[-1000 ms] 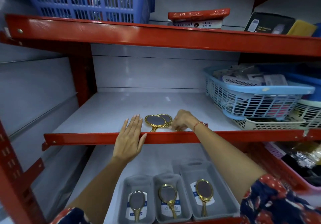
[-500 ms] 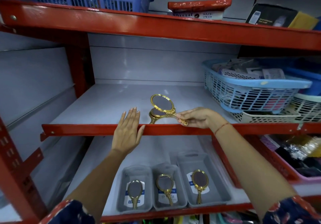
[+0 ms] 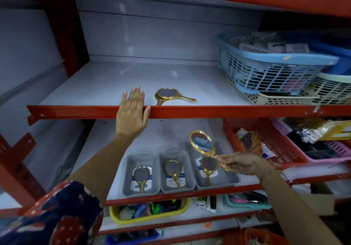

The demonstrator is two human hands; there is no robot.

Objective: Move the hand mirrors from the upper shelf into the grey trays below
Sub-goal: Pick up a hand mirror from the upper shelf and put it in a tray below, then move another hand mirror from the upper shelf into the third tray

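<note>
What you cannot make out from here

Your left hand point(image 3: 131, 115) laps over the red shelf lip point(image 3: 228, 109), hiding your palm and the strip of edge beneath it; just right of it, the same lip cuts off the handle of the lower of the mirrors left above point(image 3: 168, 95); under your right hand point(image 3: 245, 164), the held mirror point(image 3: 202, 143) covers the top of the mirror in the right tray point(image 3: 209, 165); the tray labels point(image 3: 141, 177) are too small to read; both sleeves run off the bottom edge.
</note>
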